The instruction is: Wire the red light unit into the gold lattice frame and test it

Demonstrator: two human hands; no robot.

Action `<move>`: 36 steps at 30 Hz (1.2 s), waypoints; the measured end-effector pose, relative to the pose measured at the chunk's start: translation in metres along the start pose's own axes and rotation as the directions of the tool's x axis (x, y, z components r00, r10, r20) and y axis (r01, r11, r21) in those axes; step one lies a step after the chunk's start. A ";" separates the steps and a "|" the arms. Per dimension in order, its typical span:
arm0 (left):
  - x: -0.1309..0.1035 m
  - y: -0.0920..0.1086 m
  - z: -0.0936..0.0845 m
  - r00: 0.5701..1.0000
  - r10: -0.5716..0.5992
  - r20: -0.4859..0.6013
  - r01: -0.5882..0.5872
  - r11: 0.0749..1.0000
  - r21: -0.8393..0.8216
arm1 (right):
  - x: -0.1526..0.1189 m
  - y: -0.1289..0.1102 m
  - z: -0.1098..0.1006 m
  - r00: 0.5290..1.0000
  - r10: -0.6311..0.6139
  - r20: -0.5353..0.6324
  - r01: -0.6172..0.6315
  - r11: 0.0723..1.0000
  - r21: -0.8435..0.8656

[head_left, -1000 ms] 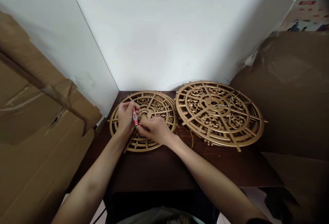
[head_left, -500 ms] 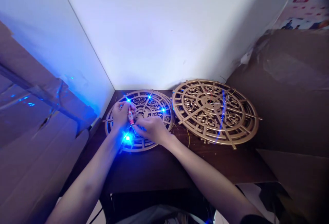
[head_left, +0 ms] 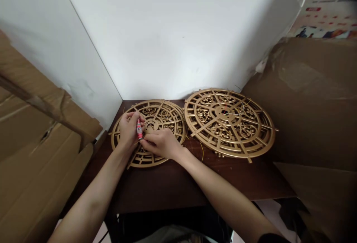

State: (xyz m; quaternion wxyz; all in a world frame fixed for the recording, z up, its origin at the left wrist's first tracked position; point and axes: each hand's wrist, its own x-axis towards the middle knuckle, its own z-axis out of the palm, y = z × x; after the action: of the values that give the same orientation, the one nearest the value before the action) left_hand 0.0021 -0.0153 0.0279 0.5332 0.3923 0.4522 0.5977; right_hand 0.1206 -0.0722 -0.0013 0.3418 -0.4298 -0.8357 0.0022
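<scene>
My left hand [head_left: 129, 127] is closed around a small red battery with a printed label [head_left: 139, 129], held over the left gold openwork disc [head_left: 145, 163]. My right hand [head_left: 163, 143] is pinched close to the battery's lower end. Whatever lies between its fingertips is too small to make out. Scrollwork panels and a ringed centre show on the disc beneath my hands, and part of it is hidden by them. None of its small lights is lit.
A second gold disc [head_left: 245, 150], larger in view, lies on the right, with thin red, white and yellow wires near its centre. A yellow wire [head_left: 202, 152] curls on the dark brown table [head_left: 167, 191]. Cardboard [head_left: 36, 161] stands at both sides, a white wall [head_left: 178, 38] behind.
Several blue lights on the left disc were lit and are now out, and the blue glow on the walls is gone. Both hands stay near the battery.
</scene>
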 end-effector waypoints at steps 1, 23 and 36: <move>0.000 0.000 0.000 1.000 0.004 0.003 -0.004 1.000 0.001 | 0.000 0.000 0.000 1.000 0.005 -0.006 -0.005 1.000 -0.001; 0.010 0.031 -0.021 0.952 -0.112 0.284 0.230 0.875 -0.427 | 0.005 0.012 -0.001 0.834 0.532 -0.149 -0.185 0.523 0.832; 0.007 0.035 -0.026 0.921 -0.090 0.380 0.309 0.764 -0.567 | 0.006 0.012 -0.009 0.956 0.243 0.166 -0.292 0.711 0.640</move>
State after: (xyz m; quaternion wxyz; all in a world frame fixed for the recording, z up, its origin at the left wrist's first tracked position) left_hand -0.0331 -0.0120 0.0537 0.7609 0.2397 0.1756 0.5768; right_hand 0.1318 -0.0631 0.0060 0.4377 -0.3979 -0.7213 0.3603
